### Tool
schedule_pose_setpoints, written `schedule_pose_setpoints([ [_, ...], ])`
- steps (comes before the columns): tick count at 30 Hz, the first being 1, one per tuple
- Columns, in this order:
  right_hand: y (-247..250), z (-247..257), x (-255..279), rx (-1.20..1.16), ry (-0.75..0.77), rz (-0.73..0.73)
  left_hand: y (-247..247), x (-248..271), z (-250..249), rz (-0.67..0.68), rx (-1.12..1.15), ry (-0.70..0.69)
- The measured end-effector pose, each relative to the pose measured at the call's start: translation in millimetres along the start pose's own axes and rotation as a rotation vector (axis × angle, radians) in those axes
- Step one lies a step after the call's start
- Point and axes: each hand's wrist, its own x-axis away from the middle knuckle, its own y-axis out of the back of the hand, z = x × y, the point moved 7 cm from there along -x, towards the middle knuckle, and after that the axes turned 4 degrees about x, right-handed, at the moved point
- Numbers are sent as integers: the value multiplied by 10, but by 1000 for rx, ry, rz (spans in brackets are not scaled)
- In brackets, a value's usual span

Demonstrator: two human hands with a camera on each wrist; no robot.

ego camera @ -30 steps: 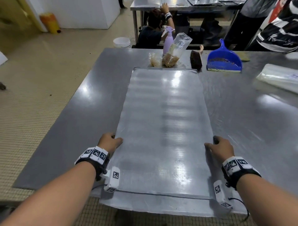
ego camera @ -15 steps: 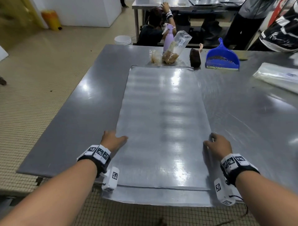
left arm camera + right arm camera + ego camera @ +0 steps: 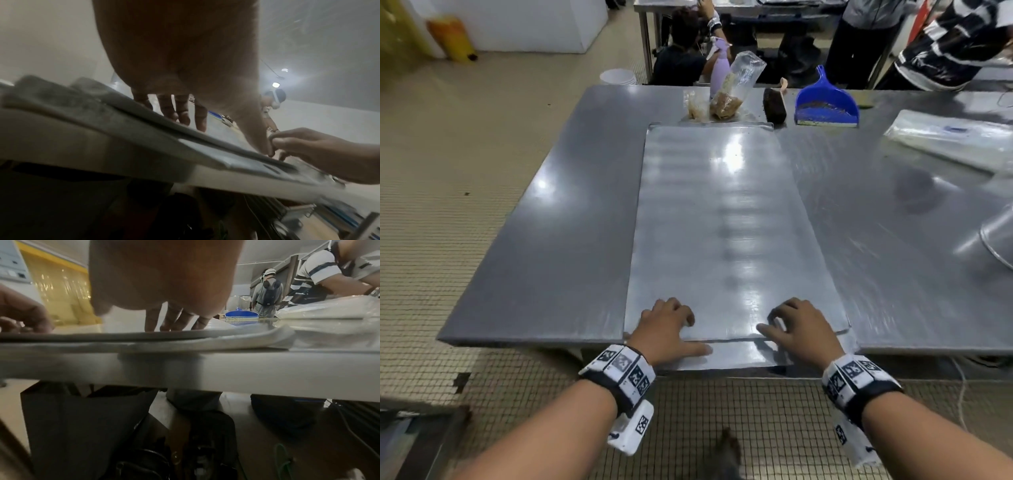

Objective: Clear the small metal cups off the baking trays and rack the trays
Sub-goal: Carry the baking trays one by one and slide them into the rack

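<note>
Two flat metal baking trays lie stacked lengthwise on the steel table [image 3: 544, 257]. The top tray [image 3: 722, 222] is bare, with no small cups on it. The lower tray's near edge [image 3: 739, 358] sticks out past the table front. My left hand [image 3: 671, 322] rests on the near end of the top tray, fingers spread, thumb reaching right along the lower tray. My right hand [image 3: 798, 325] lies beside it the same way, thumb pointing left. In the wrist views the left fingers [image 3: 183, 113] and right fingers [image 3: 172, 321] touch the tray top.
At the table's far end stand bags of crumbs [image 3: 726, 99], a purple spray bottle [image 3: 719, 73], a brush [image 3: 775, 106] and a blue dustpan [image 3: 825, 106]. A plastic-wrapped pack [image 3: 945, 140] and a metal bowl [image 3: 1000, 240] lie right. People work behind.
Both hands have left the tray's long sides and come inward onto its near end, now close together.
</note>
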Motion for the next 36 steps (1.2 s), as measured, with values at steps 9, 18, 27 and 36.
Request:
schedule_pose_setpoints([
  [9,-155,196,590,151,54,-28,-209,443,-113,-136,24,-118],
  [18,-156,189,762,93,7,-56,-343,628,-123,-251,84,-75],
  [27,152,-852,822,58,-404,-106,-210,985,575,-528,282,496],
  [36,40,-1325,882,-224,-514,6,-671,1128,475,-560,783,477],
])
